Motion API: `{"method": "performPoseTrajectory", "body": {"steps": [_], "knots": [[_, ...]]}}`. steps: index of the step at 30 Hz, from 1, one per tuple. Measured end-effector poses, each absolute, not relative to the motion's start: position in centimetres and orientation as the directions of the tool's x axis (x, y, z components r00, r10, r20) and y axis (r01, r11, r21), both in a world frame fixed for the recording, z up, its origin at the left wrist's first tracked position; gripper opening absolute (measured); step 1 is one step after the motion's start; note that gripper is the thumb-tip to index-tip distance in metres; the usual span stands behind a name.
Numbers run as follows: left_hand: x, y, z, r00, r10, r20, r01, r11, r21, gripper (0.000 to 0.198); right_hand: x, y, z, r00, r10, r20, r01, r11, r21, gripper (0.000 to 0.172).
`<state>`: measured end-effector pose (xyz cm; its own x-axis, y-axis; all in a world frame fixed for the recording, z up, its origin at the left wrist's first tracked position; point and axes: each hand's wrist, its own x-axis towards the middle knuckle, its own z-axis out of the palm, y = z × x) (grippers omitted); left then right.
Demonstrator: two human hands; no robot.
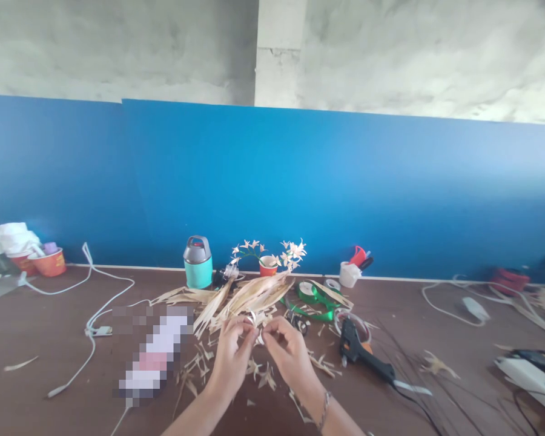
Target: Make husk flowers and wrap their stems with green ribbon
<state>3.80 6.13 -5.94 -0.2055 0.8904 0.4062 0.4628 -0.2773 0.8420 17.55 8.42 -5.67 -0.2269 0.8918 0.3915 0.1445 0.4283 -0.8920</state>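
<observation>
Handwork Partly Done, Plenty Left Loose

The work looks partway along. From the left, the left hand (232,351) pinches a small, pale, husk-like piece (260,339) between thumb and finger, above the middle of the table. Behind it, pale star-shaped blossoms (295,249) on thin green stems stand in an orange-red cup with a white rim (268,266); these seem finished. The right hand (290,351) nips the piece's other side, fingertips nearly meeting the left's. The piece's exact shape is too small to tell. Long straw-coloured dried husks (249,297) and loose star-shaped cuttings (267,376) suggest much remains unassembled.

Across the dark brown tabletop (22,399), left to right: orange-red paper cups (48,263), tangled white cables (89,330), an oblong object obscured by pixelation (157,351), a turquoise jar with a grey handled lid (198,274), shiny green ribbon (322,297), a white plastic tub (349,275) of red and black-handled items, a black glue gun lying on its side (358,351), a red pouch (508,280) and a white device (531,384).

Behind runs a bright blue partition (272,181); above it, a bare grey concrete wall (118,48) with a paler pillar (279,66).
</observation>
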Motion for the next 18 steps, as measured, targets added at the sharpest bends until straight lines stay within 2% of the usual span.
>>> {"method": "performPoseTrajectory", "body": {"steps": [5,10,15,18], "knots": [[4.1,6.2,-5.7,-0.197,0.913,0.357,0.428,-0.248,0.869,0.029,17.5,7.9,-5.1,-0.212,0.818,0.534,0.247,0.574,-0.781,0.010],[4.2,6.0,-5.3,-0.185,0.925,0.333,0.409,-0.236,0.882,0.031,17.4,8.2,-5.5,-0.171,0.794,0.584,0.382,0.600,-0.703,0.011],[4.0,6.1,-5.6,-0.210,0.927,0.310,0.349,-0.225,0.910,0.034,19.3,10.2,-6.3,-0.034,0.816,0.578,0.535,0.503,-0.679,0.015],[3.8,6.4,-5.8,-0.269,0.924,0.271,0.282,-0.193,0.940,0.037,20.3,10.9,-6.7,-0.054,0.851,0.523,0.688,0.412,-0.598,0.022]]}}
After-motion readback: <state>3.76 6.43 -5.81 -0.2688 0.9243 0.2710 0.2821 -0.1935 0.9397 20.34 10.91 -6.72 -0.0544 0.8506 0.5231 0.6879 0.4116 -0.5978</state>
